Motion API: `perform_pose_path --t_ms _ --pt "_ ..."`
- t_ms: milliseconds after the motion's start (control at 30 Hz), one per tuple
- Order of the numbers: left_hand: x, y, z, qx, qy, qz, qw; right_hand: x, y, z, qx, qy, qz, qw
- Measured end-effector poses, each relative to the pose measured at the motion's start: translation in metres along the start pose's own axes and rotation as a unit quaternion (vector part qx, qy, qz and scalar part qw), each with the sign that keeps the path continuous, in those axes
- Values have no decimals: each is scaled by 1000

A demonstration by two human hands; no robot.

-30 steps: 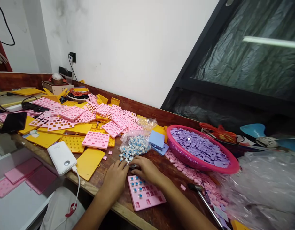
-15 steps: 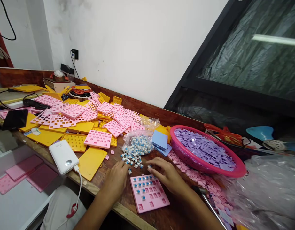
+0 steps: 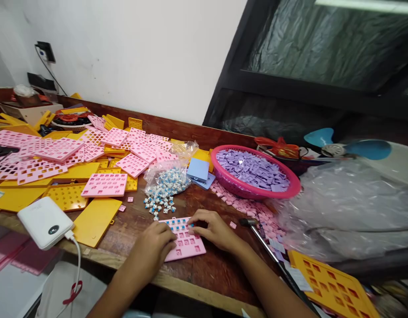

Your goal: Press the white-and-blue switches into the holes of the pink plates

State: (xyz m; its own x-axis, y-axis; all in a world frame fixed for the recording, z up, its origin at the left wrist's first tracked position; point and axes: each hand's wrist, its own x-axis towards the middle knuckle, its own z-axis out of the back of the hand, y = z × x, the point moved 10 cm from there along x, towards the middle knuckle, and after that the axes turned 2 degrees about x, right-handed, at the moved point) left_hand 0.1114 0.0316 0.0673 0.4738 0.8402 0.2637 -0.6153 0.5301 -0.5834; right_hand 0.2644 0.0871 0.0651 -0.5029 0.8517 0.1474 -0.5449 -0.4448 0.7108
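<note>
A pink plastic grid plate (image 3: 187,244) lies on the wooden bench in front of me, with small blue-topped switches set in its upper rows. My left hand (image 3: 154,246) rests on the plate's left side. My right hand (image 3: 212,228) lies over its upper right edge, fingertips pressing on the top row. Whether a switch is under the fingers is hidden. Loose blue and white switches (image 3: 159,205) are scattered just beyond the plate, spilling from a clear bag of switches (image 3: 167,179).
A pink basket (image 3: 290,190) of purple keycaps stands to the right, pink keycaps (image 3: 253,207) strewn before it. A small hammer (image 3: 257,229), crumpled plastic (image 3: 349,207), yellow plates (image 3: 96,221), stacked pink plates (image 3: 58,150), blue squares (image 3: 197,170) and a white power bank (image 3: 44,221) surround it.
Both hands came off the loose switches and moved onto the pink plate; my right hand now presses on its top row. The view swung to the right.
</note>
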Motion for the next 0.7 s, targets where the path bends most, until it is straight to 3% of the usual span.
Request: perform_pose_path --t_ms 133,267,467,700 --pt "-3 13 14 -37 -1 20 999 -3 10 -3 -2 -1 13 1000" --pt "-4 13 20 -45 -42 26 998 -3 15 -4 -2 -16 12 1000" --pt "0 6 21 -33 -103 5 994 -3 19 -7 0 -10 22 1000" --pt "0 11 16 -50 -104 10 993 -4 26 -8 -8 -6 37 999"
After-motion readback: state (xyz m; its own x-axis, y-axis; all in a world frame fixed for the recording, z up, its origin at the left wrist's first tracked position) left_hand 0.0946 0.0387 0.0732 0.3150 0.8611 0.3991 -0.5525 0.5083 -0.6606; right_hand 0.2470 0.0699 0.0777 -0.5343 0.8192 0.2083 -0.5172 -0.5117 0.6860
